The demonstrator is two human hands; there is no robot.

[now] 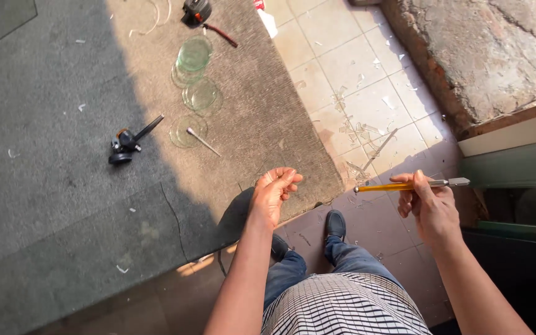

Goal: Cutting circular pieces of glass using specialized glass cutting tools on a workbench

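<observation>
Yellow slim cutter point(404, 185), right hand point(432, 208) gripping

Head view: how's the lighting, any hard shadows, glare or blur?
Head view: hard sunlight from the right; a sharp diagonal shadow darkens the grey carpeted worktop on the left, leaving the black suction-cup tool dim. The round clear glass discs lie in sun with mild sheen. The right hand and its yellow-handled glass cutter look sharp; the left hand too. Edges bow slightly.
</observation>
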